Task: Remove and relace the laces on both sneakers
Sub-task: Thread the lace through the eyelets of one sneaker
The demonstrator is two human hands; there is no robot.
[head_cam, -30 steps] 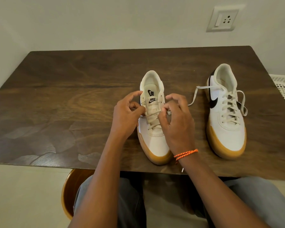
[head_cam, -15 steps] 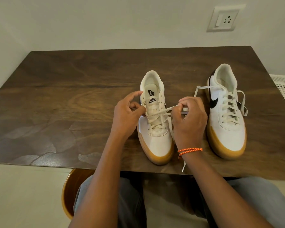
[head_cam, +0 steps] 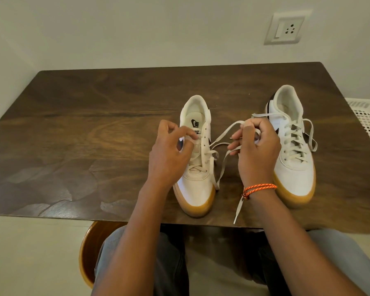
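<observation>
Two white sneakers with tan soles stand on the dark wooden table (head_cam: 94, 129), toes toward me. The middle sneaker (head_cam: 198, 186) has its upper eyelets bare and its cream lace (head_cam: 221, 135) drawn out to the right. My right hand (head_cam: 255, 152) grips that lace in curled fingers between the two shoes, and loose lace hangs from it past the table's front edge. On the left side of this shoe's tongue, my left hand (head_cam: 169, 152) pinches the lace. The right sneaker (head_cam: 293, 167) stays fully laced, its ends untied.
A white perforated basket (head_cam: 369, 122) sits off the table's right edge. A wall socket (head_cam: 285, 28) is on the wall behind. A round wooden stool (head_cam: 88, 253) shows under my legs at the table's front edge.
My right hand has pulled the lace out of the middle sneaker's upper eyelets and moved right, toward the laced shoe. My left hand stays at the tongue.
</observation>
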